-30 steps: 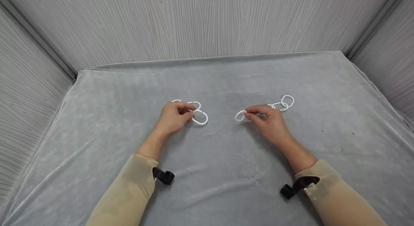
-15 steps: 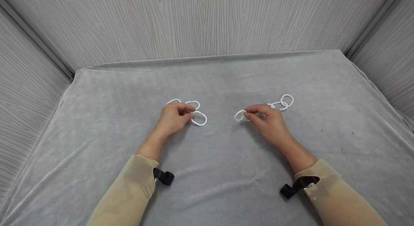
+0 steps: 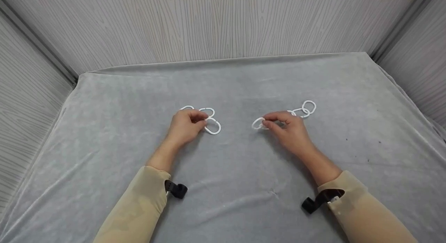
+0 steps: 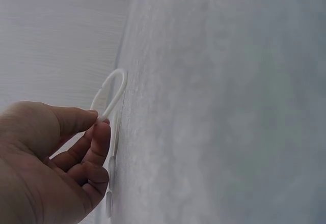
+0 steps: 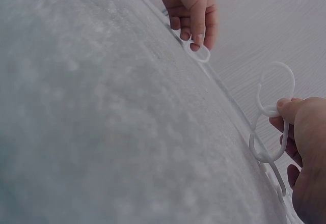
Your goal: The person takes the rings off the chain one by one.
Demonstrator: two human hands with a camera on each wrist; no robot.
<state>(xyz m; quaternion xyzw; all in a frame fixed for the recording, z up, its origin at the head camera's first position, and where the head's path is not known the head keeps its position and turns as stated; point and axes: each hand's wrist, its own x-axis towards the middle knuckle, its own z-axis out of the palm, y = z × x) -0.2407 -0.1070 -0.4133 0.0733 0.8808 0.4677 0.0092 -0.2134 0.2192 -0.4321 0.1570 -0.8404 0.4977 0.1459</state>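
My left hand [image 3: 186, 128] pinches a white oval chain link [image 3: 220, 128] between thumb and fingertips. In the left wrist view this link [image 4: 124, 84] stands tilted up from the fingertips. Behind it, more white links [image 3: 207, 108] lie on the cloth, partly hidden by the hand. My right hand [image 3: 289, 131] pinches the end link of another white chain [image 3: 253, 125]. The right wrist view shows this upper link [image 5: 293, 81] hooked through a second link [image 5: 252, 141] that hangs below it. Further links [image 3: 315, 108] of that chain trail to the right, the middle hidden by the hand.
A grey cloth [image 3: 237, 180] with shallow wrinkles covers the table. Pale wood-grain panels [image 3: 223, 27] stand behind it and at both sides. Black camera mounts [image 3: 179, 191] sit on both wrists. A few dark specks [image 3: 368, 161] dot the cloth at right.
My left hand has shifted slightly left with its link, and more of the links behind it shows. The right hand keeps its pinch, almost still.
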